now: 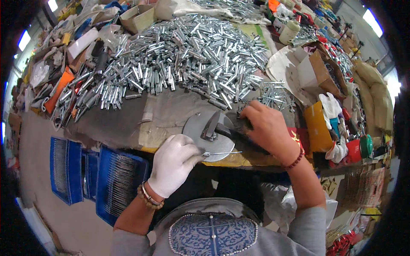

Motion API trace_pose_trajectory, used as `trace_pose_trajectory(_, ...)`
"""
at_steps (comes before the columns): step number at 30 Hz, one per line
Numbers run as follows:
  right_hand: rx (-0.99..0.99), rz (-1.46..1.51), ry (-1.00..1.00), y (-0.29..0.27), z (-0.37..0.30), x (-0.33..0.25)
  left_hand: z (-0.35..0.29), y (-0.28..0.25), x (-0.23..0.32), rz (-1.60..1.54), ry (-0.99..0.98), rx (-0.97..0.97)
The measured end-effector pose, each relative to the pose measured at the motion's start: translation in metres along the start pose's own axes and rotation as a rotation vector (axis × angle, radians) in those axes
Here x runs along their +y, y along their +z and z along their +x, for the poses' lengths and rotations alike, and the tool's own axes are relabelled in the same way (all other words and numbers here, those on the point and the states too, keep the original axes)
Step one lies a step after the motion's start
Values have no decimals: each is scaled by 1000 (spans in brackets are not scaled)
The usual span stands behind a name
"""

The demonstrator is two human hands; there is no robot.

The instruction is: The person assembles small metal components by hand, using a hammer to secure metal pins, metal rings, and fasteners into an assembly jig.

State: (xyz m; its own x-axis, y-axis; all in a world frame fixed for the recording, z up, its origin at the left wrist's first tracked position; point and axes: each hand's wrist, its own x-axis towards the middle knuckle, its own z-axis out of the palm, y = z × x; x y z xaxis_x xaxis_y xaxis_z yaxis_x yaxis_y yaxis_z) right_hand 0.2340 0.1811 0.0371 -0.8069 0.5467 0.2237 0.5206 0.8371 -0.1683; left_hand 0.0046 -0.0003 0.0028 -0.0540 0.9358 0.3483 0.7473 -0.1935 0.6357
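Observation:
My left hand [175, 160], in a white glove, is closed on a thin metal rod [224, 152] whose free end points right. The rod lies over the near edge of a round grey metal plate [194, 128]. A dark metal block [212, 125] stands on this plate, with a dark bar running off to the right. Beside the bar, my bare right hand [265, 126] is closed, its fingers curled downward over a dark area. What those fingers hold is hidden. Just beyond both hands rises a large pile of short silvery metal tubes [192, 55].
Thin nails or pins [276, 94] lie right of the pile. A cardboard box [320, 72] and a yellow container [318, 128] with gloves stand at the right. Blue crates [121, 181] of thin rods are at lower left, below the table edge. Orange-handled tools [60, 89] lie far left.

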Motion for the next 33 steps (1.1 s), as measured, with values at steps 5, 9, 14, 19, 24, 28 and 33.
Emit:
trace_pose_trajectory(5,67,545,141,0,-21,-40,-3,1,-3,-1,0,22)
trace_pose_trajectory(9,104,682,83,14,-32,-67,-3,2,-5,-4,17,17)
trace_pose_trajectory(14,132,732,85,19,-36,-86,-3,1,-4,19,-4,12)
trace_pose_trajectory(19,209,722,63,38,-36,-90,-4,2,-5,14,-13,23)
trace_pose_trajectory(24,254,642,27,44,-34,-93,-3,2,-6,-5,9,15)
trace_pose_trajectory(28,214,617,49,41,-34,-91,-3,1,-5,12,-3,-4)
trace_pose_trajectory(33,165,541,-9,31,-29,-96,-4,-1,-4,39,13,4)
